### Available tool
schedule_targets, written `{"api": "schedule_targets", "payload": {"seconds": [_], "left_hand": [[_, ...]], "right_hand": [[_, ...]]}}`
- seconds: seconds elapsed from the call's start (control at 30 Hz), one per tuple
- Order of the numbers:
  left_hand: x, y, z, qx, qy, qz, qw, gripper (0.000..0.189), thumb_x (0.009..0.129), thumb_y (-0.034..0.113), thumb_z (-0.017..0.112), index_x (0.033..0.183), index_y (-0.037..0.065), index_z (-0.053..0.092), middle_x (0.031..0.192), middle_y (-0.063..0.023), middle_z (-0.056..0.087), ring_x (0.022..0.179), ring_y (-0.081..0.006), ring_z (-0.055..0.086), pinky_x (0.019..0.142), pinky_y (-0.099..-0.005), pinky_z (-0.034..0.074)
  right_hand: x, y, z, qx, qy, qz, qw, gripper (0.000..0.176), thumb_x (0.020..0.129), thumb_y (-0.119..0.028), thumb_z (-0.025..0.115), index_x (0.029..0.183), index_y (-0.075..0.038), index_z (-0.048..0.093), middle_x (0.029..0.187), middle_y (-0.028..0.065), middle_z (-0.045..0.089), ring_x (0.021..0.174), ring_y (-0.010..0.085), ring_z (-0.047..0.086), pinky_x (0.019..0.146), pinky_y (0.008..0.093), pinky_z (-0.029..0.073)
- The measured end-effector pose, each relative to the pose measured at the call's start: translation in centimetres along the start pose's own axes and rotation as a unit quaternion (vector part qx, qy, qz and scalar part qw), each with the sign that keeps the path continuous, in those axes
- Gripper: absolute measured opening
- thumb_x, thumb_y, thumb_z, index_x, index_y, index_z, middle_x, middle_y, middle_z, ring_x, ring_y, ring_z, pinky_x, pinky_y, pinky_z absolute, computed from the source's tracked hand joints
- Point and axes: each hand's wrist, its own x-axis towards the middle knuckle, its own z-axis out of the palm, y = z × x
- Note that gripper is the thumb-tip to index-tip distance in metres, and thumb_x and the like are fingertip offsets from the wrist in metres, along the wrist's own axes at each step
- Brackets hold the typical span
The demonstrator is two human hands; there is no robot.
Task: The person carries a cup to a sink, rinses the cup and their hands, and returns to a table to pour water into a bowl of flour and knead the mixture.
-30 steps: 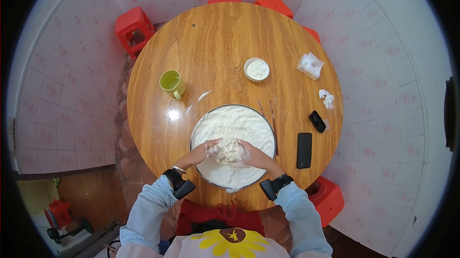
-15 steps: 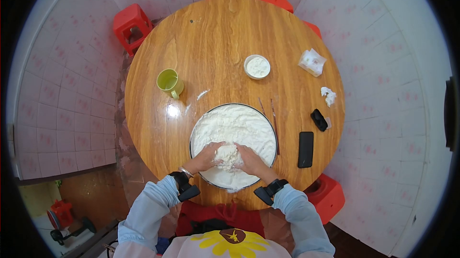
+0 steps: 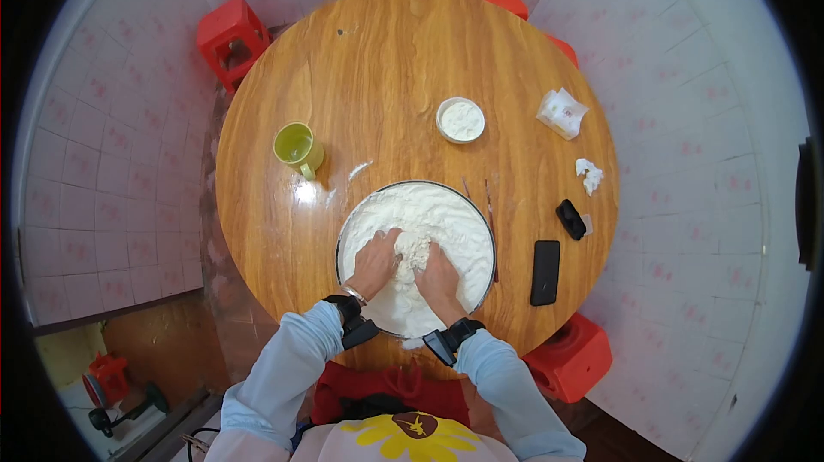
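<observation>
A wide round basin (image 3: 342, 243) of white flour (image 3: 438, 202) sits at the near side of the table. Both of my hands are inside it. My left hand (image 3: 375, 263) curls into the flour just left of the middle, its fingertips partly buried. Opposite it, my right hand (image 3: 439, 276) presses in from the right, fingers bent and pointing away from me. Between the two lies a crumbly flour clump (image 3: 415, 251), gripped from both sides. Flour hides the ends of the fingers.
On the round wooden table (image 3: 386, 58) stand a green mug (image 3: 298, 146) and a small white bowl (image 3: 461, 121) of flour. Chopsticks (image 3: 491, 221) lie beside the basin. Right of them are a phone (image 3: 545, 273), a black case (image 3: 570, 219), crumpled tissue (image 3: 589, 175) and a tissue pack (image 3: 562, 113).
Both hands have moved farther from me in the basin and turned to point more forward. The clump that was cupped nearer the front now sits lower in the flour, around the middle.
</observation>
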Motion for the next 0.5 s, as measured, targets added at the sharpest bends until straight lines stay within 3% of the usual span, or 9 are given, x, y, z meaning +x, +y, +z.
{"api": "schedule_targets", "payload": {"seconds": [0.1, 0.17, 0.2, 0.27, 0.3, 0.33, 0.37, 0.43, 0.5], "left_hand": [[0.6, -0.7, 0.5, -0.05, -0.019, -0.014, 0.998, 0.049, 0.076, 0.009, 0.064, 0.121, 0.01, 0.044, 0.1, -0.0225, 0.053, 0.092, -0.0408, 0.055, 0.078, -0.0443, 0.047], [0.5, -3.1, 1.4, -0.147, -0.004, 0.105, 0.984, 0.059, 0.077, 0.006, 0.062, 0.131, 0.009, 0.039, 0.115, -0.0217, 0.052, 0.108, -0.0351, 0.052, 0.091, -0.0381, 0.043], [0.3, -3.7, 1.5, -0.146, -0.005, 0.106, 0.984, 0.059, 0.077, 0.006, 0.062, 0.131, 0.009, 0.039, 0.115, -0.0217, 0.052, 0.108, -0.0351, 0.052, 0.091, -0.0381, 0.043], [-0.3, -3.5, 0.1, -0.361, -0.14, 0.035, 0.921, 0.065, 0.08, 0.006, 0.061, 0.138, 0.006, 0.032, 0.128, -0.0163, 0.048, 0.119, -0.026, 0.044, 0.1, -0.0324, 0.035], [-0.5, -3.4, -0.9, -0.36, -0.14, 0.034, 0.922, 0.065, 0.08, 0.006, 0.061, 0.138, 0.006, 0.032, 0.128, -0.0163, 0.048, 0.119, -0.026, 0.044, 0.1, -0.0324, 0.035], [-0.7, -2.9, -2.4, -0.398, -0.193, -0.011, 0.897, 0.062, 0.081, 0.007, 0.061, 0.137, 0.004, 0.034, 0.129, -0.0135, 0.047, 0.118, -0.0223, 0.044, 0.099, -0.031, 0.035], [-0.7, -2.7, -3.3, -0.433, -0.243, -0.056, 0.866, 0.06, 0.083, 0.009, 0.062, 0.136, 0.002, 0.036, 0.129, -0.0107, 0.047, 0.117, -0.0186, 0.044, 0.098, -0.0296, 0.035], [-0.5, -2.9, -3.7, -0.426, -0.248, -0.093, 0.865, 0.055, 0.084, 0.011, 0.063, 0.133, 0.002, 0.04, 0.128, -0.0105, 0.048, 0.116, -0.018, 0.045, 0.098, -0.0294, 0.036], [-0.8, -3.0, -3.6, -0.42, -0.256, -0.13, 0.861, 0.05, 0.084, 0.013, 0.064, 0.129, 0.001, 0.045, 0.127, -0.0102, 0.048, 0.114, -0.0174, 0.046, 0.097, -0.0292, 0.036]], "right_hand": [[-0.2, 0.8, 0.2, 0.05, 0.011, -0.025, 0.998, 0.056, 0.069, -0.011, 0.069, 0.119, -0.001, 0.044, 0.104, 0.0202, 0.057, 0.098, 0.0373, 0.055, 0.081, 0.042, 0.046], [0.4, 2.0, 0.2, 0.083, -0.01, -0.056, 0.995, 0.06, 0.068, -0.011, 0.07, 0.121, -0.001, 0.043, 0.109, 0.0211, 0.054, 0.102, 0.0373, 0.053, 0.085, 0.0408, 0.045], [0.4, 2.8, 0.2, 0.116, -0.041, -0.083, 0.989, 0.064, 0.068, -0.011, 0.072, 0.124, -0.002, 0.042, 0.113, 0.022, 0.052, 0.106, 0.0374, 0.051, 0.09, 0.0396, 0.043], [0.7, 4.3, 0.0, 0.157, -0.09, -0.1, 0.978, 0.068, 0.068, -0.011, 0.072, 0.127, 0.0, 0.04, 0.117, 0.0221, 0.05, 0.11, 0.0356, 0.049, 0.094, 0.0373, 0.041], [0.9, 4.9, -0.3, 0.196, -0.137, -0.119, 0.964, 0.072, 0.068, -0.012, 0.073, 0.13, 0.001, 0.038, 0.122, 0.0221, 0.049, 0.114, 0.0338, 0.048, 0.098, 0.035, 0.038], [1.0, 4.8, -1.4, 0.197, -0.136, -0.12, 0.963, 0.072, 0.068, -0.012, 0.073, 0.13, 0.001, 0.038, 0.122, 0.0221, 0.049, 0.114, 0.0338, 0.048, 0.098, 0.035, 0.038], [1.0, 4.4, -2.9, 0.242, -0.206, -0.089, 0.944, 0.075, 0.068, -0.012, 0.073, 0.132, 0.001, 0.036, 0.124, 0.0217, 0.048, 0.116, 0.0318, 0.047, 0.099, 0.0335, 0.037], [1.1, 4.7, -4.2, 0.285, -0.275, -0.057, 0.916, 0.078, 0.068, -0.011, 0.073, 0.133, 0.002, 0.034, 0.126, 0.0213, 0.047, 0.119, 0.0298, 0.045, 0.101, 0.0319, 0.035], [1.3, 5.6, -4.5, 0.238, -0.334, -0.124, 0.904, 0.08, 0.072, -0.013, 0.073, 0.137, 0.001, 0.03, 0.132, 0.0184, 0.043, 0.124, 0.026, 0.041, 0.104, 0.0306, 0.031]]}}
